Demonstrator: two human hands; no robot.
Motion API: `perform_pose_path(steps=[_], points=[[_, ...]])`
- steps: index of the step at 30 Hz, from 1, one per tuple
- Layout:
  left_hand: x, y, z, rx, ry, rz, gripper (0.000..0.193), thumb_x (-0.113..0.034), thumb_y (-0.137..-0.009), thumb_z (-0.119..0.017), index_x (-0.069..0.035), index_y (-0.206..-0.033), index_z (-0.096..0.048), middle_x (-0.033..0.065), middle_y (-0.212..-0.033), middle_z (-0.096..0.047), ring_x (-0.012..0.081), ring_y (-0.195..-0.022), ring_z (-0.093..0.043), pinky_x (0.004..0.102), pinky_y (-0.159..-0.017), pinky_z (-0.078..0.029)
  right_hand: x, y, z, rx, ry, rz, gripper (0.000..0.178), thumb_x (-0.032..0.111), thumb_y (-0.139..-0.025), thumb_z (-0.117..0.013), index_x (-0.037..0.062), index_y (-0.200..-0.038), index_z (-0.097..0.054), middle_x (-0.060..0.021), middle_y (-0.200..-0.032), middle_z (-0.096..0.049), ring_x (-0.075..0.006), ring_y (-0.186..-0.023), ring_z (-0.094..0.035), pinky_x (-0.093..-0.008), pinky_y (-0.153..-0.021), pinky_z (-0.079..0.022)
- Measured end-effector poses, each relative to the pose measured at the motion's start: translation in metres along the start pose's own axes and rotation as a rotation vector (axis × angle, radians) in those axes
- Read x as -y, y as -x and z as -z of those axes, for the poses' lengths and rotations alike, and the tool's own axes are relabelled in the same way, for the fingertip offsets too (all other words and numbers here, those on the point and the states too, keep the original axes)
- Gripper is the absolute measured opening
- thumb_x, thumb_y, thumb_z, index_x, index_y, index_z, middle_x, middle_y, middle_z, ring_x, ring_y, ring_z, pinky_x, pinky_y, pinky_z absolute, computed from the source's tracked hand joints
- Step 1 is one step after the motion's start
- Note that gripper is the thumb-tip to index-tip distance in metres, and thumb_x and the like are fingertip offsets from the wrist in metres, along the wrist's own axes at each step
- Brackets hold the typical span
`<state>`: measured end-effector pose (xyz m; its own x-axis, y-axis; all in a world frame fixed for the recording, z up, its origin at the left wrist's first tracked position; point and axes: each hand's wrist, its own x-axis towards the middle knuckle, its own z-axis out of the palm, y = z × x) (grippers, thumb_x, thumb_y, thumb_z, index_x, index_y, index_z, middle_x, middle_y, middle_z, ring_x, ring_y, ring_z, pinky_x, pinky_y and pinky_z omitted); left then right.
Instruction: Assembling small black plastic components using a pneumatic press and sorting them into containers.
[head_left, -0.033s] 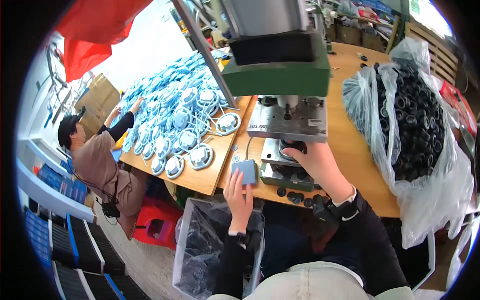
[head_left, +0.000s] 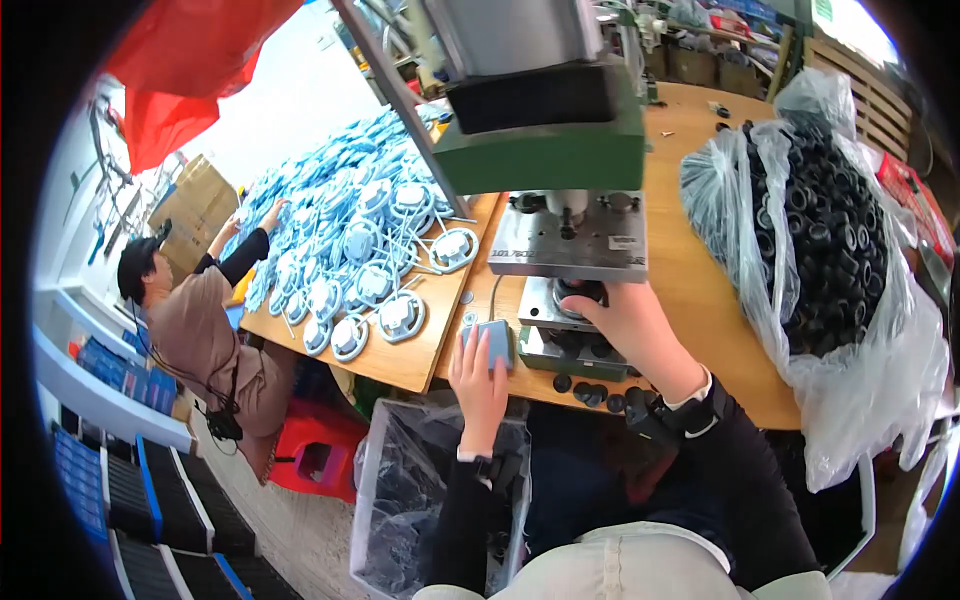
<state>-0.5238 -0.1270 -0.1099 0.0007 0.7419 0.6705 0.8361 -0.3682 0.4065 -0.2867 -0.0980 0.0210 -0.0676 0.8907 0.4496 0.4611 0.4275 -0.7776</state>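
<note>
My left hand (head_left: 478, 392) lies with outstretched fingers against the near side of a small blue-grey box (head_left: 495, 342) with a cable at its back. My right hand (head_left: 640, 335) reaches under the upper steel plate (head_left: 570, 237) of a press. Its thumb and fingers close on a black round plastic part (head_left: 580, 300), which sits on the lower steel block (head_left: 540, 302); some fingertips are hidden by the plate. The press head (head_left: 545, 158) is a green block above both plates. Several black round parts (head_left: 590, 393) lie at the table edge below the block.
A clear plastic bag (head_left: 715, 200) full of black rings (head_left: 830, 240) stands on the right. Light-blue round parts with cords (head_left: 370, 240) are heaped on the left table. Below is a lined bin (head_left: 372, 500). A person (head_left: 195, 310) works at the far left near a red stool (head_left: 315, 455).
The view has shifted very slightly. Both hands stay where they were, the left at the box and the right on the black part.
</note>
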Motion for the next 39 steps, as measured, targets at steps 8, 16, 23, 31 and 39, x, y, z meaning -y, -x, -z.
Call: perform_pose_path(steps=[8, 16, 23, 31, 39], points=[[0.018, -0.016, -0.026, 0.413, -0.369, 0.011, 0.039, -0.017, -0.086, -0.049, -0.016, -0.124, -0.057, 0.0057, -0.139, -0.047, 0.0231, -0.133, -0.037, 0.0521, -0.108, -0.018, -0.023, 0.075, 0.089, -0.487, 0.293, 0.079, 0.035, 0.015, -0.074, -0.076, 0.0013, -0.100, -0.058, -0.0173, -0.113, -0.050, -0.0337, -0.102, -0.050, -0.0380, -0.087, -0.043], [0.037, -0.013, -0.038, 0.173, 0.183, 0.167, 0.040, -0.016, -0.095, -0.041, -0.002, -0.132, -0.047, 0.0127, -0.135, -0.049, 0.0288, -0.131, -0.038, 0.0491, -0.110, -0.017, -0.198, 0.100, 0.245, -0.277, 0.568, -0.553, 0.030, 0.012, -0.076, -0.064, 0.0040, -0.104, -0.061, -0.0158, -0.106, -0.059, -0.0334, -0.104, -0.054, -0.0391, -0.085, -0.046], [-0.078, -0.061, -0.032, -0.061, 0.382, 0.040, 0.044, -0.012, -0.085, -0.061, 0.003, -0.125, -0.048, 0.0174, -0.124, -0.052, 0.0289, -0.118, -0.048, 0.0374, -0.101, -0.033, -0.212, 0.084, 0.263, 0.180, 0.939, -0.365, 0.057, 0.006, -0.066, -0.064, 0.0089, -0.122, -0.055, -0.0122, -0.104, -0.059, -0.0339, -0.101, -0.053, -0.0404, -0.087, -0.048], [-0.132, -0.121, -0.050, -0.134, 0.595, 0.229, 0.028, -0.009, -0.070, -0.072, 0.005, -0.094, -0.064, 0.0107, -0.089, -0.067, 0.0189, -0.080, -0.061, 0.0332, -0.073, -0.047, -0.222, 0.067, 0.277, 0.475, 0.819, -0.433, 0.058, 0.018, -0.065, -0.075, 0.0070, -0.118, -0.055, -0.0166, -0.110, -0.050, -0.0353, -0.107, -0.048, -0.0394, -0.092, -0.043], [-0.124, -0.096, -0.049, -0.247, 0.176, 0.003, 0.038, -0.025, -0.076, -0.076, 0.005, -0.096, -0.063, 0.0123, -0.092, -0.067, 0.0200, -0.081, -0.063, 0.0329, -0.073, -0.049, -0.177, 0.063, 0.273, -0.121, 0.395, -0.292, 0.047, 0.010, -0.070, -0.074, 0.0022, -0.108, -0.047, -0.0103, -0.097, -0.053, -0.0201, -0.086, -0.056, -0.0307, -0.076, -0.046]])
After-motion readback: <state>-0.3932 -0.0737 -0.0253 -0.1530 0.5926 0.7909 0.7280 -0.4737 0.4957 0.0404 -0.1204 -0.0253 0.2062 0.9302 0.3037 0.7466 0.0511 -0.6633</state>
